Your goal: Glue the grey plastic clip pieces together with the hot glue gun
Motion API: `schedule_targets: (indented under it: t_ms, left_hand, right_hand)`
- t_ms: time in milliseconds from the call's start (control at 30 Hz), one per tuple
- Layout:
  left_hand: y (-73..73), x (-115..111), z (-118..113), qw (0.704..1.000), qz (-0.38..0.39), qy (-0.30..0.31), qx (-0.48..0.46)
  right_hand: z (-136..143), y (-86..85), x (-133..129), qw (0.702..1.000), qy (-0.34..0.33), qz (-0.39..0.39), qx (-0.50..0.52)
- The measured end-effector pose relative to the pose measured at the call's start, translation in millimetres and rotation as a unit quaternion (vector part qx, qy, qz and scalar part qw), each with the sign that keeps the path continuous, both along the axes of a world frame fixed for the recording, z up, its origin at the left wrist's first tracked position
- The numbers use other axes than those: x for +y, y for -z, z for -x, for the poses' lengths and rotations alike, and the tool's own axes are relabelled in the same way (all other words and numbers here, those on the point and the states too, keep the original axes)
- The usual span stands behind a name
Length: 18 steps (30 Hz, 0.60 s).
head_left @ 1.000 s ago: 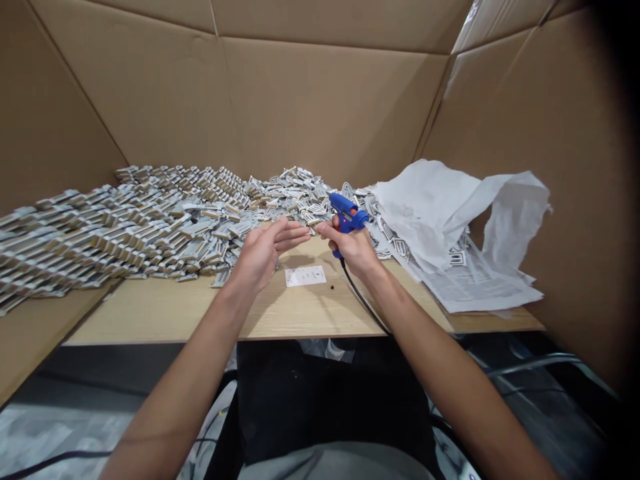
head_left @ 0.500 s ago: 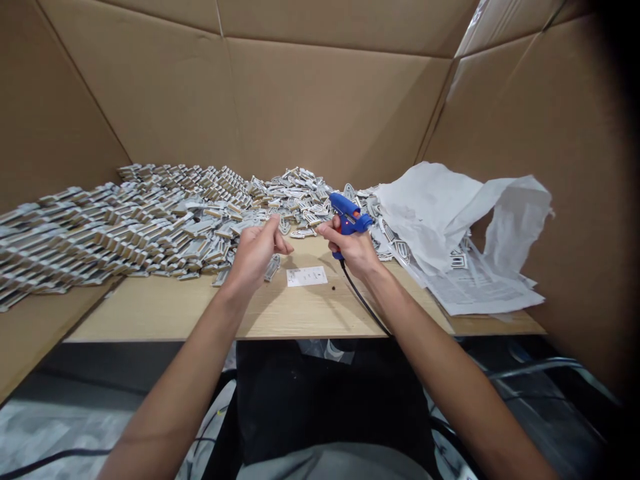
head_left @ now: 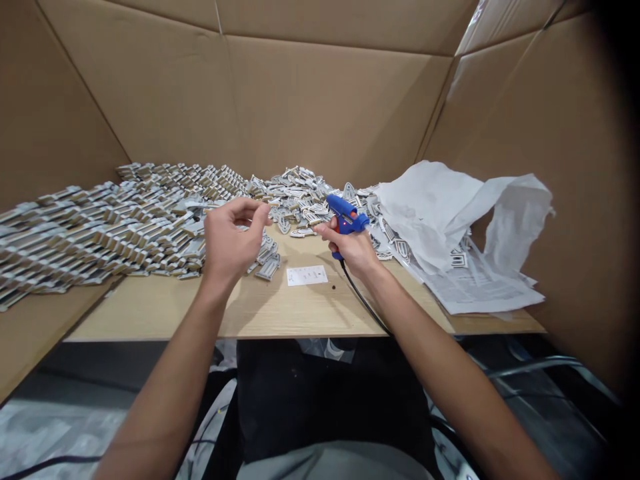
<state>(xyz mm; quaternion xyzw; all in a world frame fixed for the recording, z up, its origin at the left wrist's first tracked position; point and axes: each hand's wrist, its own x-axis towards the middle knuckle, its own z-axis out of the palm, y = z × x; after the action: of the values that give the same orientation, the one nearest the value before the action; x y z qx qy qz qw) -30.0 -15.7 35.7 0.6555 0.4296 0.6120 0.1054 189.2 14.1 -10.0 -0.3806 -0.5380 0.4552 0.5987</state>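
My right hand (head_left: pixel 353 248) is wrapped round a blue glue gun (head_left: pixel 346 215), whose black cable runs down over the table edge. To its left, my left hand (head_left: pixel 233 237) is raised in front of the grey-white pieces, thumb and fingertips brought together. Whatever is between those fingertips, if anything, is too small to make out. Long rows of stacked flat pieces (head_left: pixel 100 230) cover the left of the table. Loose pieces (head_left: pixel 300 193) lie heaped behind both hands. A small white card (head_left: pixel 307 275) rests on the wooden tabletop (head_left: pixel 175 310).
Crumpled white paper (head_left: pixel 430 207) and flat sheets (head_left: pixel 470 293) cover the right side, over some pieces. Tall cardboard walls (head_left: pixel 320 107) enclose the back and sides. A small dark speck lies right of the card. Cables hang below the table.
My left hand has moved left and slightly up, away from the glue gun, and its wrist has turned. My right hand and the glue gun have barely shifted left.
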Motion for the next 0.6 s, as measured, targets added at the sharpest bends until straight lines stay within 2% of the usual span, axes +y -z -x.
schedule_targets:
  t_ms: [167,400,500,600]
  left_hand:
    - [8.3,5,-9,0.992,0.068,0.091,-0.046]
    - [18.2,5,-19,0.957,0.193,0.213,-0.043]
    - [21.0,4,-23,0.947,0.196,0.25,-0.044]
    - [23.9,4,-26,0.95,0.176,0.255,-0.033]
  right_hand:
    - [-1,0.5,-2,0.999,-0.04,-0.02,0.006]
    - [2,-2.0,-10,0.994,-0.093,-0.044,-0.041]
    - [1,-0.4,-8,0.995,-0.08,-0.04,-0.053]
    - [-1,1.9,-5,0.995,-0.068,-0.037,-0.07]
